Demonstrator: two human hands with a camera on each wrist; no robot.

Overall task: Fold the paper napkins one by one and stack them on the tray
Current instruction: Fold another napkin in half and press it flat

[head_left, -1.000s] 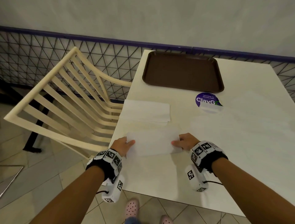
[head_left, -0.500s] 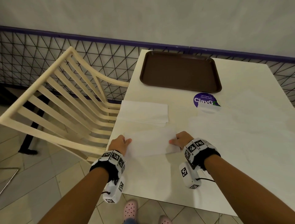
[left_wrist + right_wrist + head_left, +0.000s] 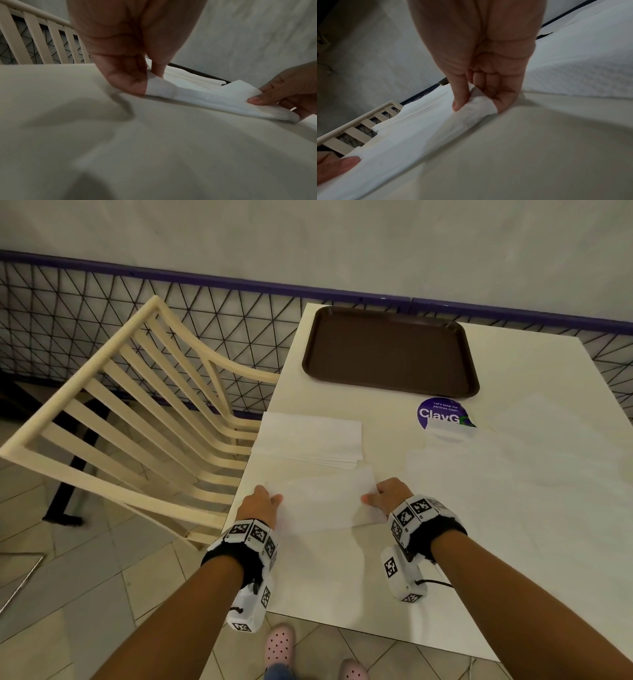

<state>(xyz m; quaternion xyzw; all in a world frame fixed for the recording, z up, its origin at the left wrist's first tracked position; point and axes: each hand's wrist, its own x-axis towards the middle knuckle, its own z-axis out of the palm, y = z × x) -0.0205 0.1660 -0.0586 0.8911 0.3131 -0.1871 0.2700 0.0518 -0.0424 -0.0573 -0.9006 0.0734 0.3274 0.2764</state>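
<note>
Left hand (image 3: 261,505) and right hand (image 3: 388,495) each pinch one end of a napkin (image 3: 322,501). It looks already doubled, edges blurred. Tray (image 3: 390,392) bare.

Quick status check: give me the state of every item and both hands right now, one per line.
Napkin: pinched at both ends, near edge lifted off the table.
Left hand: pinches its left end.
Right hand: pinches its right end.
Napkin stack: lying flat, untouched.
Tray: empty, at the table's far side.
</note>
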